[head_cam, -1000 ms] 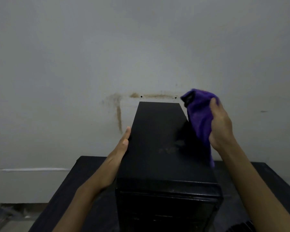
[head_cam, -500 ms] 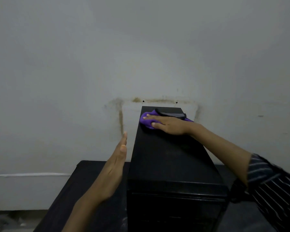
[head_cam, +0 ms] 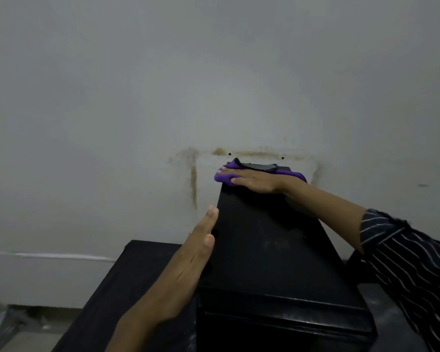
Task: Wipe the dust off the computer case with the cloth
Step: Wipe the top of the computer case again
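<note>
The purple cloth (head_cam: 225, 177) is pressed flat by the right hand (head_cam: 254, 181), fingers straight, at the computer case's (head_cam: 272, 250) far top edge. Its left side is braced by the flat left hand (head_cam: 188, 265).

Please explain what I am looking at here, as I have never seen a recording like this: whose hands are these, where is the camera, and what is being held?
There is no machine: a person wears a camera on the head, looking forward and down at their own two bare hands. A black computer case stands on a dark table against a stained grey wall. The right hand lies flat on a purple cloth, pressing it onto the far end of the case's top. The left hand, fingers straight, rests against the case's left side and holds nothing. A striped sleeve covers the right arm.
</note>
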